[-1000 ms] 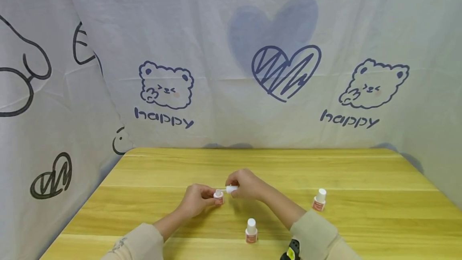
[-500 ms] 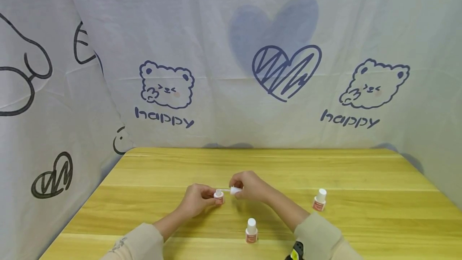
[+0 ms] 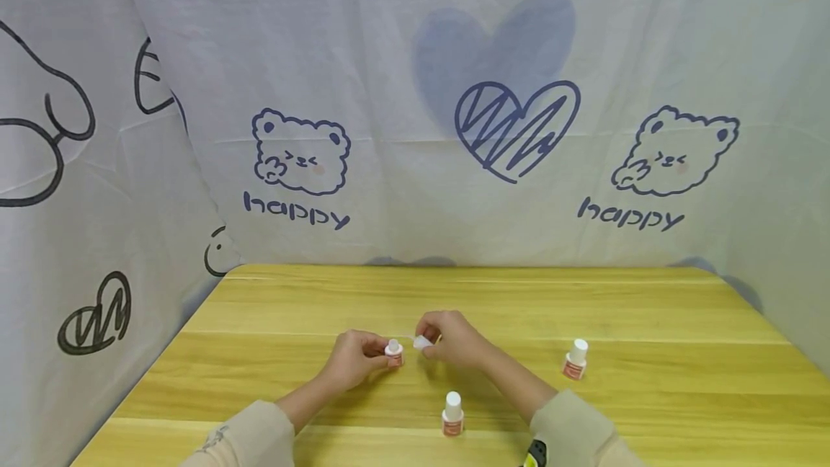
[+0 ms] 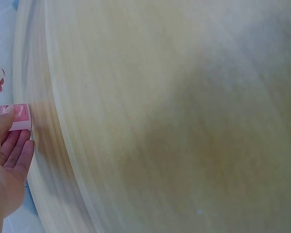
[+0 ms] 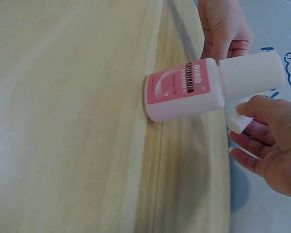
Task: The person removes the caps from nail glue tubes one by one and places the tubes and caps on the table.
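My left hand [image 3: 350,361] grips a small white nail glue bottle [image 3: 394,356] with a pink label, its neck uncapped, standing on the table. In the left wrist view, thumb and fingers hold this bottle [image 4: 20,117] at its sides. Just right of it, my right hand [image 3: 455,339] pinches a white brush cap [image 3: 422,342], tilted, with its thin stem pointing left above the bottle's mouth. The right wrist view shows the cap [image 5: 239,122] between thumb and fingers. Closer to that camera stands a capped bottle [image 5: 184,91]; the uncapped one is hidden there.
One capped bottle [image 3: 452,415] stands upright near the front of the wooden table [image 3: 292,301], between the forearms. Another capped bottle [image 3: 574,360] stands to the right, beyond the right forearm. A printed cloth [image 3: 402,200] hangs behind the table's far edge.
My right hand has drawn slightly right with the brush cap, and the cap has tilted. The left hand and its bottle stay in place.
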### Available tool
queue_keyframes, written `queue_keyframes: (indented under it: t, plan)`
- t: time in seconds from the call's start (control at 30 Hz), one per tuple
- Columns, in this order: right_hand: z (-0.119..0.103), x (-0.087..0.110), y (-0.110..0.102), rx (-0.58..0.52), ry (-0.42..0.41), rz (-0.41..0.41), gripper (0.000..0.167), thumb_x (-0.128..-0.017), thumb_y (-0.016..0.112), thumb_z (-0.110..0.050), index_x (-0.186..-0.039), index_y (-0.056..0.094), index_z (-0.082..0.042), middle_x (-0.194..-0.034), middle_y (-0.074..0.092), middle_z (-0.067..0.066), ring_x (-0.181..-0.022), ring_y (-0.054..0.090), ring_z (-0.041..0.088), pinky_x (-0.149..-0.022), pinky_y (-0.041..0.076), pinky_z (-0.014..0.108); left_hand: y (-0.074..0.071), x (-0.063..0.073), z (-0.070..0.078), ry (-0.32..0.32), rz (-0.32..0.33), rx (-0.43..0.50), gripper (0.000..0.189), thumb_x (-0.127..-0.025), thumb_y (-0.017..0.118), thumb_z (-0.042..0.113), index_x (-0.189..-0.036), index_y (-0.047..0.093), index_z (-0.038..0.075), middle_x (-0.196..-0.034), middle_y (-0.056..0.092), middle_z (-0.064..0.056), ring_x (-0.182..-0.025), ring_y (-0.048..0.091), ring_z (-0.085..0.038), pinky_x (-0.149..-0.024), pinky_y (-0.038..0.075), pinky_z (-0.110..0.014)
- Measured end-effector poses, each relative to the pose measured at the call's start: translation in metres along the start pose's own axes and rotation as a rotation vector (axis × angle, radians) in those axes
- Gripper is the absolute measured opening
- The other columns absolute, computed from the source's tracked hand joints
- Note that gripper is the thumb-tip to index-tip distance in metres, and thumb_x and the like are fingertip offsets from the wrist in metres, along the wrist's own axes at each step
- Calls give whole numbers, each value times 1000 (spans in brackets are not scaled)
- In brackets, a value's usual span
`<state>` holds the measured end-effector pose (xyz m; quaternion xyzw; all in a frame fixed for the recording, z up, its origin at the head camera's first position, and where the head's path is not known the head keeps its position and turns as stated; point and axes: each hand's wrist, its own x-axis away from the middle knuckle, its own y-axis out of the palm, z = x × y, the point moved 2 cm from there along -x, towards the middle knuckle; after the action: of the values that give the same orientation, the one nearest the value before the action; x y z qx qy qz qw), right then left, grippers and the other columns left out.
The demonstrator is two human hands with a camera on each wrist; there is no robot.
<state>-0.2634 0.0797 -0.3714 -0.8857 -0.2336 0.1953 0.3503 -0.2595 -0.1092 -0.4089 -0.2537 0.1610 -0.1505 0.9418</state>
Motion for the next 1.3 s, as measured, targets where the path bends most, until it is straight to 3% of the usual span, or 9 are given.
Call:
queue_keyframes:
  t: [0.27,0.6,1.3]
  plan:
    - [7,5,4,-43,24,63,14,-75,67,6,-86,60,0,-76,64,8,-70,54,6,-60,47,14,1,-1,-2,-9,8,1,19,-77,74,9,-90,71,-5,-84,72,-18,-77,70,-24,-65,56,-20]
    - [21,9,13,-101,43,149,19,-78,66,6,-96,63,7,-84,68,15,-76,60,14,-64,49,15,2,-1,-3,-17,15,6,19,-76,74,9,-89,71,-5,-84,72,-17,-76,70,-22,-64,55,-19]
    - [33,15,23,-125,54,200,16,-77,68,6,-91,62,4,-86,68,13,-79,64,18,-70,53,19,3,0,-3,-8,25,-6,20,-75,75,10,-89,72,-4,-84,72,-16,-75,70,-21,-63,53,-14]
